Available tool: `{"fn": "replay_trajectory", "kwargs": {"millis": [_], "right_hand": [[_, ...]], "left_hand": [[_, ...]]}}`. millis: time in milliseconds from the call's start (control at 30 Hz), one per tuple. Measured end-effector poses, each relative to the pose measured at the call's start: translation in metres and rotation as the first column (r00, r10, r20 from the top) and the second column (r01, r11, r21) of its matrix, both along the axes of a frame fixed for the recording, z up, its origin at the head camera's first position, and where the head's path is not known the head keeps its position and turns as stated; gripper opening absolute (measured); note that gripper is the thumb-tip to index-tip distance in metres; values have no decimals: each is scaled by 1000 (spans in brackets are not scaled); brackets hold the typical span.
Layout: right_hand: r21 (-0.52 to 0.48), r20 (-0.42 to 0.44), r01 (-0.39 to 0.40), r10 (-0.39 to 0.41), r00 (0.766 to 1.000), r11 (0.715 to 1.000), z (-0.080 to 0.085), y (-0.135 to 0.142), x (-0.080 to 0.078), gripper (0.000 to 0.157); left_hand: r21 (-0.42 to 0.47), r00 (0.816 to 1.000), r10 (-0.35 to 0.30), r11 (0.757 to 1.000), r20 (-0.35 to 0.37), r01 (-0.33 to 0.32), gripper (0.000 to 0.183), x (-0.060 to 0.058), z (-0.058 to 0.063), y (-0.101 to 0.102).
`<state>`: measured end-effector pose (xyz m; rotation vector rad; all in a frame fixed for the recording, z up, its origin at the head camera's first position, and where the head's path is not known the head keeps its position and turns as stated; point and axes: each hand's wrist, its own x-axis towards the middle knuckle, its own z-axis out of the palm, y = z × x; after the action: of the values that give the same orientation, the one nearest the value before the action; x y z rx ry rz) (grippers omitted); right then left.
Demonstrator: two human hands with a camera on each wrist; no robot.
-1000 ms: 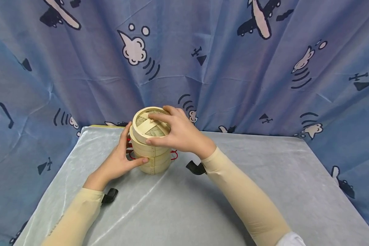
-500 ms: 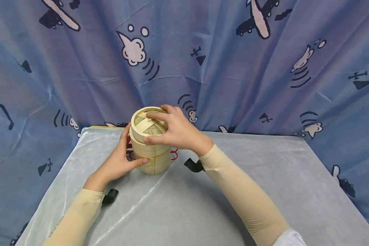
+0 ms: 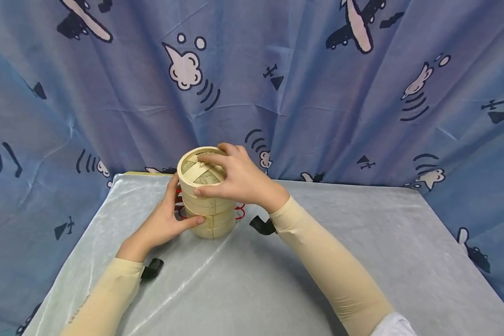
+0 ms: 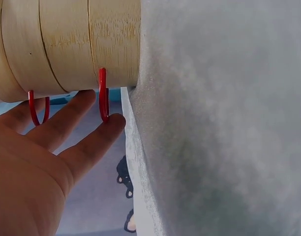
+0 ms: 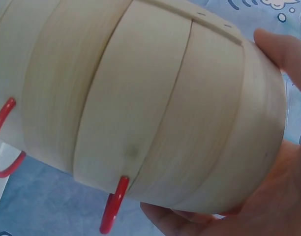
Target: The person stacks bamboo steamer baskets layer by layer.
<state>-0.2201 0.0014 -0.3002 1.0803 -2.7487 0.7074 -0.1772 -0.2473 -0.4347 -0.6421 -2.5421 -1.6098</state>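
Observation:
A small round bamboo steamer stands upright in stacked tiers, left of the table's middle, with its woven lid on top. My left hand holds the stack from the left, thumb across the front, fingers around the far side. In the left wrist view those fingers reach beside the red loops, one fingertip near the lowest loop. From above, my right hand grips the lid, thumb on its near rim, other fingers over the top and far edge. The right wrist view shows the tiers and lid fitted closely together.
A pale grey cloth covers the table. Behind it hangs a blue curtain printed with airplanes and clouds. Black wrist mounts stick out from both sleeves. A yellow edge shows at the table's back left.
My right hand has shifted the lid slightly left, and it now lines up with the tier beneath. The left hand keeps its hold on the stack.

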Motion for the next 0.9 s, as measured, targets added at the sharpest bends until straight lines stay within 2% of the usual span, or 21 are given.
{"fn": "replay_trajectory", "kwargs": {"millis": [467,900], "right_hand": [[-23,21,-16,17,1000,1000,-1,7,1,85],[-16,-14,-64,64,998,998,-2,7,2,85]], "left_hand": [[-8,1000,2,1000,-6,-2,129,-1,1,0],[-33,1000,3,999,-13,-4,128,2,4,1]]}}
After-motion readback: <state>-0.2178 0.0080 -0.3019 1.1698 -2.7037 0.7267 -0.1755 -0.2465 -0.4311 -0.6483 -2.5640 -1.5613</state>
